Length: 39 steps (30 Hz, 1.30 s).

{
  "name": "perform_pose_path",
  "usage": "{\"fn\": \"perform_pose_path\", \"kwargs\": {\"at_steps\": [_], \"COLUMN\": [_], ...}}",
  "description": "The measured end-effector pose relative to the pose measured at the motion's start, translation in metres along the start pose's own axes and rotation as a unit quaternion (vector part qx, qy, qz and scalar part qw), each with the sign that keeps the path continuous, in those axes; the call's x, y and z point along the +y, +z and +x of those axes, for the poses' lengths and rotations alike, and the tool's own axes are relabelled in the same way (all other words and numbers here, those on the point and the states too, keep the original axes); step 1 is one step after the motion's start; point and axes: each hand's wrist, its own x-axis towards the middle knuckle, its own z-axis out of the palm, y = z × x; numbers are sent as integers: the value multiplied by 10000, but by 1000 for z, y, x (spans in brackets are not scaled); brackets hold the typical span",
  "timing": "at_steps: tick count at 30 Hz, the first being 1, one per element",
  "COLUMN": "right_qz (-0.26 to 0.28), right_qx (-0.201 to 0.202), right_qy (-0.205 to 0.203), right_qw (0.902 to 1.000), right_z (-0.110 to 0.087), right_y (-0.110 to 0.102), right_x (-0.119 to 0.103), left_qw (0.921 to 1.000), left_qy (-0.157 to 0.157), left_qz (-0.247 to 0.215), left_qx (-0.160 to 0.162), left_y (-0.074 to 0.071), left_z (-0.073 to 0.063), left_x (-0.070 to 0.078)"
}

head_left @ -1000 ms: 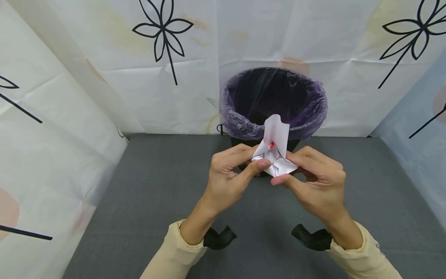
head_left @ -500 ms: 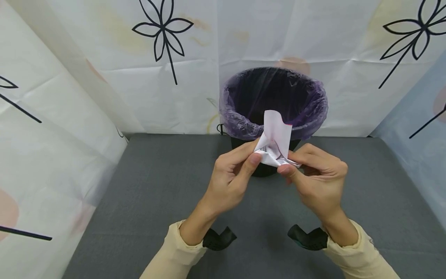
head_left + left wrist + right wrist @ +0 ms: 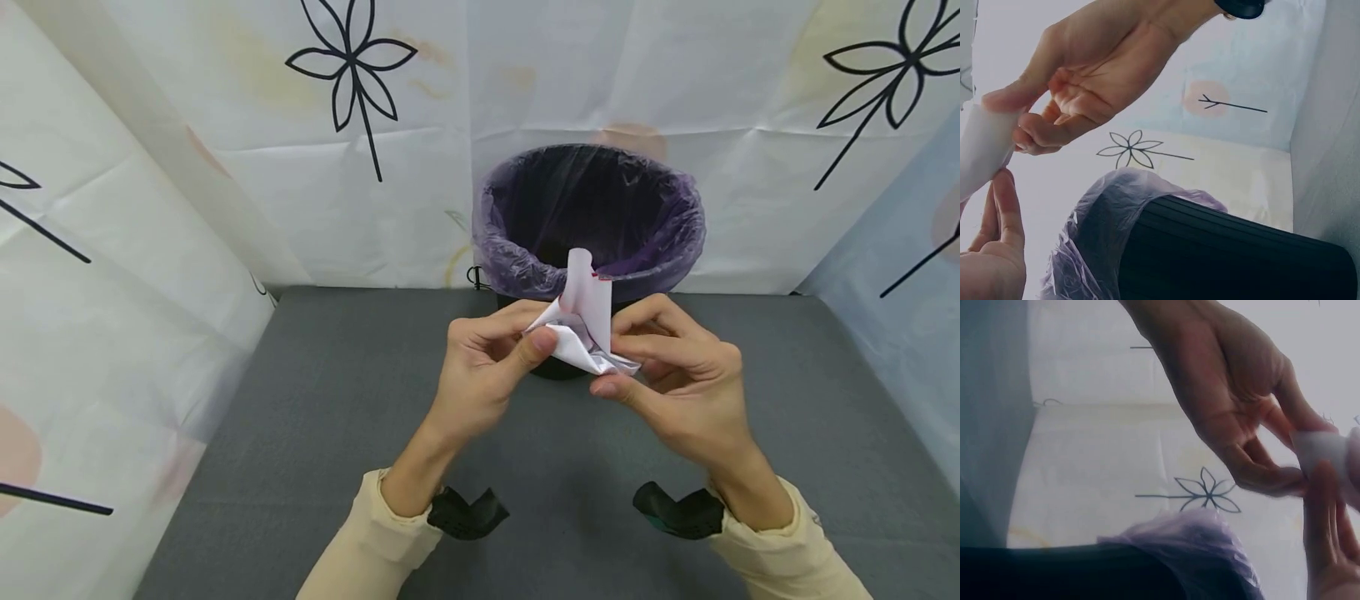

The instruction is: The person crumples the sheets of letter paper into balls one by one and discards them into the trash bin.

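A creased sheet of white paper is between my two hands in the head view, in front of the bin. One strip of it stands upright, with small red marks near its top; the lower part is folded and crumpled. My left hand pinches the left side between thumb and fingers. At the lower right corner, my right hand holds the paper with thumb and fingertips. The left wrist view shows the paper from below as a smooth white curve. Only a small part of the paper shows in the right wrist view.
Behind the hands stands a black bin with a purple plastic liner folded over its rim. It stands on a dark grey surface. White sheets with flower drawings close off the back and sides.
The paper rose slightly, then came down and a little left. Its upright strip has turned narrower to the view, and the red spot inside no longer shows. Both hands keep hold, shifting their fingers.
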Motion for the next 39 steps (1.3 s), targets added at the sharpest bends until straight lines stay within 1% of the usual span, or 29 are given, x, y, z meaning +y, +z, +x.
{"fn": "perform_pose_path", "kwargs": {"at_steps": [3,5,10,13,17,21,25,30,32,33,36,37,39], "right_qz": [-93,-211,-474,-492,-302,-69,170,-69,-60,23,135,128,-50], "right_qx": [-260,-338,-570,-753,-1034,-1115,-1021,-971,-941,-866,-463,-327,-59], "right_qy": [-200,-382,-649,-632,-474,-371,-353,-460,-453,-433,-412,-415,-437], "right_qw": [9994,9985,9951,9939,9931,9930,9940,9942,9945,9953,9980,9985,9990], "right_z": [1,2,4,5,6,7,9,9,8,8,8,8,8], "right_y": [-2,-3,-6,-8,-13,-14,-12,-9,-8,-7,-2,0,3], "right_x": [0,0,0,0,1,1,1,-2,-4,-4,-5,-6,-7], "left_qw": [10000,9999,9988,9977,9960,9950,9948,9952,9955,9955,9956,9957,9958], "left_qy": [-62,-118,-430,-540,-567,-610,-664,-580,-538,-518,-492,-476,-435], "left_qz": [-25,-32,-89,-192,-267,-211,-64,49,108,170,336,387,501], "left_qx": [15,-48,-211,-359,-635,-765,-769,-782,-779,-771,-719,-690,-627], "left_y": [1,2,1,0,-2,-3,-2,-1,-2,-2,-2,-3,-4], "left_z": [0,1,1,2,2,3,3,3,3,3,3,3,3], "left_x": [0,1,1,1,1,3,7,12,13,14,15,15,16]}}
